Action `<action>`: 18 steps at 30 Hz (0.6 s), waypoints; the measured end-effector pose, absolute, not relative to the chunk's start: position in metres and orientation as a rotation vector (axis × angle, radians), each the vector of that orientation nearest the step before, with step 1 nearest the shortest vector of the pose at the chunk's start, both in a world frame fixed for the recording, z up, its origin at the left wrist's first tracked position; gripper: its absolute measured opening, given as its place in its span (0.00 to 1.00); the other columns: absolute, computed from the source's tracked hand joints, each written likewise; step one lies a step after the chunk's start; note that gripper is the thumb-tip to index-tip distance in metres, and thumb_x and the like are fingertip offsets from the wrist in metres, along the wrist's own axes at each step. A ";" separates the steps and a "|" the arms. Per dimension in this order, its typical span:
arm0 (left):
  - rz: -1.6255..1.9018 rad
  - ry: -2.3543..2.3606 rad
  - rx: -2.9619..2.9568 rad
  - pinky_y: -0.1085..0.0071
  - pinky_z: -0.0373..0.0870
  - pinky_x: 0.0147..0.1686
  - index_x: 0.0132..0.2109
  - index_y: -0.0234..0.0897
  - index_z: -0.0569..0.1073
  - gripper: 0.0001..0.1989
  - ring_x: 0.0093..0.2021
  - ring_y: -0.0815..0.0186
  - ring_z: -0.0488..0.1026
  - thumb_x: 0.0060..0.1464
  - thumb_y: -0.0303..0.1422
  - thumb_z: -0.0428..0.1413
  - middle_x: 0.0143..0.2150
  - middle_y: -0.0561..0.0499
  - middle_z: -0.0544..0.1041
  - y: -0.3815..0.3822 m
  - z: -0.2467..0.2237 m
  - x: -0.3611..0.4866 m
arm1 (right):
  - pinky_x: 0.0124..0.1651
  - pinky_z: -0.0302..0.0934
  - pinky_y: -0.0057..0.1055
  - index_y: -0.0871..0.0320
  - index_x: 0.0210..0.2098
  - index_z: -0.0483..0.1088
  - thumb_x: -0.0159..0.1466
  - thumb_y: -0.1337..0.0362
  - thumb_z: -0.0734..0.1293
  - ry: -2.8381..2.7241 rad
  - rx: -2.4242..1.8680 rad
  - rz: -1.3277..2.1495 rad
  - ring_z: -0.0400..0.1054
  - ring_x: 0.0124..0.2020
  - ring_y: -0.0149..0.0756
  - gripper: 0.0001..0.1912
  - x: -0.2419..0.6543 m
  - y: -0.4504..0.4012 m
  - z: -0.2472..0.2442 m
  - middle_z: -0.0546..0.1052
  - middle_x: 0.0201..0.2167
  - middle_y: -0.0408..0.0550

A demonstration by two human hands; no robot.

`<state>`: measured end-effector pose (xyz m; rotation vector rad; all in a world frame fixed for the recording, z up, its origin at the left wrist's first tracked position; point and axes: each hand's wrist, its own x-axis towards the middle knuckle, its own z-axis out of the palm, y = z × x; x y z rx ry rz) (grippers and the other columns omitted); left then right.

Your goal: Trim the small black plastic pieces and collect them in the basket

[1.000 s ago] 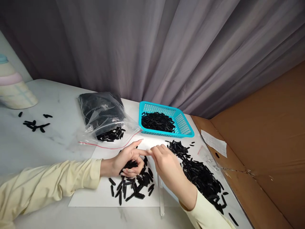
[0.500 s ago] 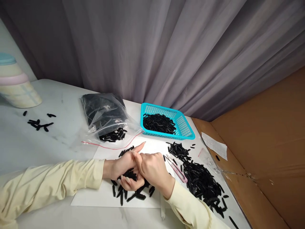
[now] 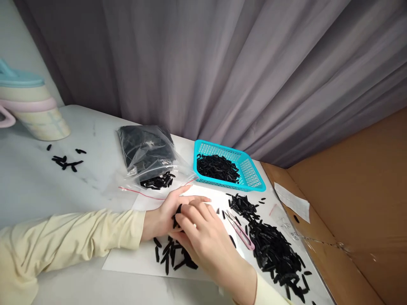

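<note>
My left hand [image 3: 170, 207] is cupped over the white sheet [image 3: 124, 258], its thumb stretched out, with small black strips [image 3: 177, 217] in its palm. My right hand [image 3: 206, 237] reaches across it from the right, fingers bent and their tips closed at the strips in that palm. The right hand's fingers partly hide the left palm and fingers. Loose black strips [image 3: 171, 254] lie on the sheet below both hands. Right of the hands, pink thread snips [image 3: 244, 237] rest with the blades pointing away.
A turquoise basket [image 3: 254, 180] holds many black strips. Left of it lies a clear zip bag [image 3: 146, 148] with black contents. Black strip piles [image 3: 276, 254] cover the right side; a few strips [image 3: 65, 163] lie far left near a tumbler [image 3: 47, 123]. Cardboard [image 3: 356, 203] borders the table.
My right hand has turned from a fist against the left hand to bent fingers reaching into its palm. The left fingers have loosened. The view has shifted slightly left.
</note>
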<state>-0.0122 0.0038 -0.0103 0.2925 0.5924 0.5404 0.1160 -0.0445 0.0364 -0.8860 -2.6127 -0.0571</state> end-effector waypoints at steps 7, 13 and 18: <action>0.676 0.855 0.135 0.78 0.58 0.18 0.23 0.36 0.61 0.14 0.16 0.74 0.59 0.52 0.38 0.52 0.15 0.60 0.59 -0.009 0.011 -0.007 | 0.38 0.57 0.37 0.62 0.38 0.68 0.62 0.79 0.56 -2.520 -0.927 0.090 0.61 0.39 0.41 0.13 0.123 -0.037 0.031 0.74 0.39 0.52; 0.711 0.948 0.348 0.79 0.57 0.19 0.25 0.36 0.60 0.07 0.17 0.75 0.58 0.51 0.28 0.46 0.18 0.59 0.59 -0.010 0.027 -0.008 | 0.44 0.59 0.39 0.59 0.40 0.69 0.63 0.74 0.62 -2.331 -0.932 0.310 0.63 0.43 0.42 0.08 0.123 -0.038 0.041 0.75 0.42 0.51; 0.821 0.967 0.780 0.77 0.50 0.19 0.24 0.36 0.60 0.12 0.17 0.75 0.52 0.56 0.33 0.47 0.18 0.60 0.57 -0.013 0.012 -0.008 | 0.49 0.61 0.39 0.60 0.46 0.66 0.64 0.71 0.62 -2.218 -0.921 0.324 0.65 0.48 0.41 0.10 0.140 -0.045 0.050 0.73 0.45 0.53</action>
